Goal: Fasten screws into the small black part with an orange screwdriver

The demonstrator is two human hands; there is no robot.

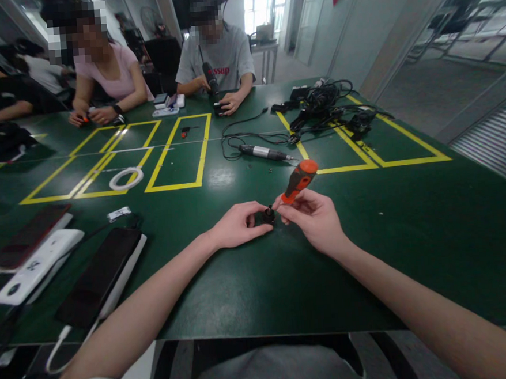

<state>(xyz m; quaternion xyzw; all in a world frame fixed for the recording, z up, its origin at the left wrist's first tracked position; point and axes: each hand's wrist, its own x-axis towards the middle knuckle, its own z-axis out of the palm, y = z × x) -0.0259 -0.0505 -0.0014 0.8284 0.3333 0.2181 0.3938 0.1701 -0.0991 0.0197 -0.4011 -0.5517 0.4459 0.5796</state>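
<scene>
My left hand (242, 225) grips a small black round part (269, 215) between thumb and fingers, low at the table surface. In my right hand (318, 219) is a screwdriver with an orange and dark grey handle (300, 180). The handle leans up to the right, pinched near its lower end. Its tip points down towards the black part; whether it touches is too small to tell. My fingers partly hide both the part and the screwdriver's shaft.
A corded electric screwdriver (265, 153) lies ahead on the green table (412, 230), before a heap of black cables (320, 107). A white tape ring (126, 178) is ahead left. Phones (101, 275) and a white power bank (39, 265) lie left. A co-worker (215, 56) sits opposite.
</scene>
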